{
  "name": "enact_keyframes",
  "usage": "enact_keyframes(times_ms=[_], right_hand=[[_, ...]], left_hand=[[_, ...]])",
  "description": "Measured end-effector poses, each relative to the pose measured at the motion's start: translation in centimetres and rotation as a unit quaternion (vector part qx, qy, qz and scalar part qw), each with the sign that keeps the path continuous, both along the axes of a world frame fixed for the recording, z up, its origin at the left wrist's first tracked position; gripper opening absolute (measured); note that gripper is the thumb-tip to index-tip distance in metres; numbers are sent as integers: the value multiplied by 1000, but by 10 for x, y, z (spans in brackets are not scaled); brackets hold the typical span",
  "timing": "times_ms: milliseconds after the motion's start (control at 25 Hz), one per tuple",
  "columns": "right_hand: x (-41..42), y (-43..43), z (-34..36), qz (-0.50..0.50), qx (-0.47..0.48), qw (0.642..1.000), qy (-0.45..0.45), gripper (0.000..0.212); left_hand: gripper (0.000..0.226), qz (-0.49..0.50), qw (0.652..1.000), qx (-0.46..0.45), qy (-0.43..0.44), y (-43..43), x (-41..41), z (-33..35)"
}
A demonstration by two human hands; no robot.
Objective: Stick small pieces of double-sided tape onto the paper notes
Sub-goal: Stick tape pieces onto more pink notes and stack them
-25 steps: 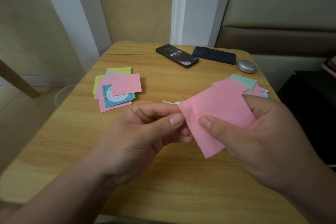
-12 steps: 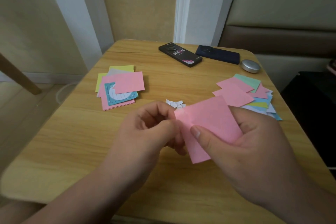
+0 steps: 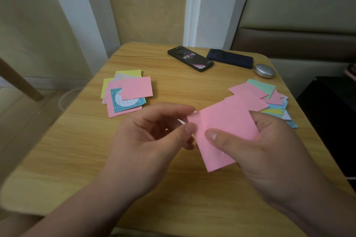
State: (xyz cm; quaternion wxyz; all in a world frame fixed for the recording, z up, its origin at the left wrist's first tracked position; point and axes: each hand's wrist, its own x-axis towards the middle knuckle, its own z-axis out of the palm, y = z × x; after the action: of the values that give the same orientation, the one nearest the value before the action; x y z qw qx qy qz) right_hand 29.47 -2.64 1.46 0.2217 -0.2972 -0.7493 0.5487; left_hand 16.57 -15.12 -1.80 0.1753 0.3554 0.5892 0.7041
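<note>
My right hand (image 3: 269, 159) holds a pink paper note (image 3: 229, 127) above the table, thumb on top and fingers underneath. A small shiny patch of tape (image 3: 199, 121) sits at the note's left corner. My left hand (image 3: 154, 140) meets that corner with curled fingers, its thumb tip and forefinger tip pinching the edge. A bit of white shows between the left fingers; I cannot tell what it is. One pile of coloured notes (image 3: 127, 92) lies at the left of the table, another pile of notes (image 3: 269, 100) at the right.
The wooden table (image 3: 77, 150) is small with rounded corners. At its far edge lie a black phone (image 3: 190, 58), a dark blue phone (image 3: 230, 58) and a round silver tin (image 3: 264, 71). A sofa and a dark box stand to the right.
Both hands and the pink note dropped slightly toward me, uncovering the right pile. My left forefinger has lifted a little away from the thumb at the note's corner.
</note>
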Motion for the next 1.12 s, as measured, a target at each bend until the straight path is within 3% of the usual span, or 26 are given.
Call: enact_keyframes(times_ms=[120,240,320,480,600,680,720,840,920,1000,1040,1120], right_hand=[[-1,3,-4,15,-57,998,-9,16],[-2,4,-5,39,-125,991,7,23],[-2,6,-4,49,-151,987,9,24],[-5,9,-5,71,-172,982,-30,9],[-10,14,-7,82,-96,988,-88,18],[-11,15,-8,100,6,981,-169,29],[-11,14,-8,108,39,971,-208,34],[-9,7,-7,126,141,931,-311,49],[-9,6,-6,117,300,878,-353,67],[-10,7,-3,104,401,835,-363,80],[-10,11,0,101,408,832,-363,81],[-8,26,10,84,369,863,-334,72]], left_hand=[[17,14,988,-8,155,-2,-1,1],[10,35,936,-55,346,-3,-5,3],[7,25,923,-75,376,-4,-9,6],[4,22,941,-72,330,-5,-13,3],[25,-16,988,-92,121,-3,-13,0],[37,-44,994,-95,-11,-2,-16,-4],[35,-34,994,-97,-34,-1,-18,-5],[10,63,986,-148,31,0,-21,-2],[11,102,976,-179,72,0,-20,3],[15,106,972,-195,80,1,-16,8],[17,106,971,-203,75,1,-14,9],[28,118,965,-220,82,2,-11,10]])
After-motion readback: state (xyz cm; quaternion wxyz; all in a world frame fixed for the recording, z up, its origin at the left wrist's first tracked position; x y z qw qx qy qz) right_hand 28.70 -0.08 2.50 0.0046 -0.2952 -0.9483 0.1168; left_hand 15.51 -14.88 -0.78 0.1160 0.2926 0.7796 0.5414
